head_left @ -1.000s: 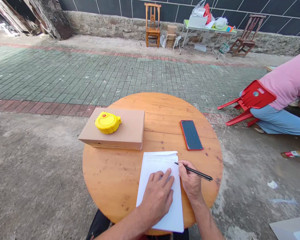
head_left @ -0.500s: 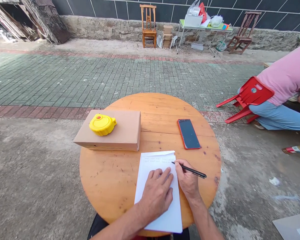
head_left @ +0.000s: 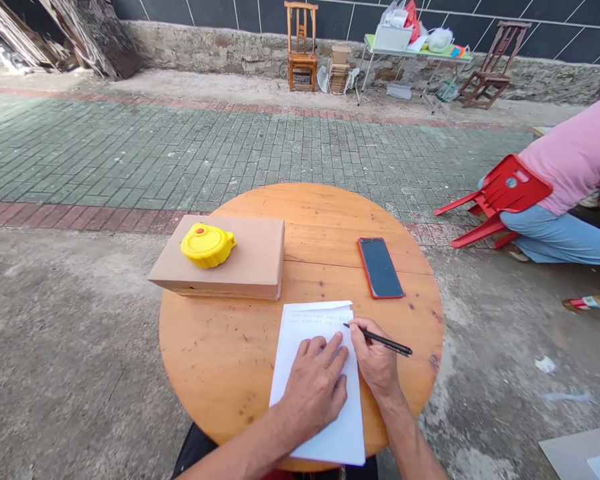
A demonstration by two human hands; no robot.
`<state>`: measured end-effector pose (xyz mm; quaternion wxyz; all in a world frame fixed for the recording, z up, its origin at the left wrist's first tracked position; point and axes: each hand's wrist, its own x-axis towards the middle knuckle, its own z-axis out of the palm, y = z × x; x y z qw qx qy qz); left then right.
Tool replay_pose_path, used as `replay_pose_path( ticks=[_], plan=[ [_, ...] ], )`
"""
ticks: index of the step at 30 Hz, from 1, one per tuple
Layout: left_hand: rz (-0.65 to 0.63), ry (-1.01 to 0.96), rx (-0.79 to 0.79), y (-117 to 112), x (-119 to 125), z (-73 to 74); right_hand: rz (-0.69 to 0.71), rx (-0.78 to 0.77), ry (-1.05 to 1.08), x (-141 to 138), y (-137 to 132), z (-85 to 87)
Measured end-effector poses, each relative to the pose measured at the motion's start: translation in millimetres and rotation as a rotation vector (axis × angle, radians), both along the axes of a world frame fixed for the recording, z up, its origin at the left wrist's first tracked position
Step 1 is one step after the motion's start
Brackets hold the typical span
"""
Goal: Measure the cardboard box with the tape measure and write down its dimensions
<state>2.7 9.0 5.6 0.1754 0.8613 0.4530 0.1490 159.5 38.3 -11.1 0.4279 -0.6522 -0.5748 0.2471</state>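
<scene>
Paper lies at the lower centre of the frame, on a round table, with rows of small writing near its top edge – too faint to read. Left hand rests palm down on it, fingers slightly spread and pointing up the frame, gripping nothing. Right hand, at the paper's right edge, pinches a black pen between thumb and fingers, its tip at the end of the lower row and its other end pointing right. Above the right hand, well clear of it, a phone with a red edge lies dark side up. Left of centre, a brown box sits on the table – a yellow tape measure on top. At the right edge of the frame, a person in pink bends forward on a red chair.
</scene>
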Motion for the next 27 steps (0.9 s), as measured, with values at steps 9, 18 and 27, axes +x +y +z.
replay_pose_path(
  ticks=[9, 18, 27],
  plan=[
    [0.003, -0.010, -0.014, 0.4, 0.7, 1.0, -0.003, 0.005, -0.030, -1.5, 1.3, 1.5],
    [0.009, -0.013, -0.008, 0.6, 0.8, 0.2, -0.029, 0.011, -0.048, -0.9, 1.4, -0.5],
    [0.004, -0.011, -0.004, 0.2, 1.2, -0.2, 0.001, 0.000, -0.036, 0.1, -0.9, -0.6]
  ],
)
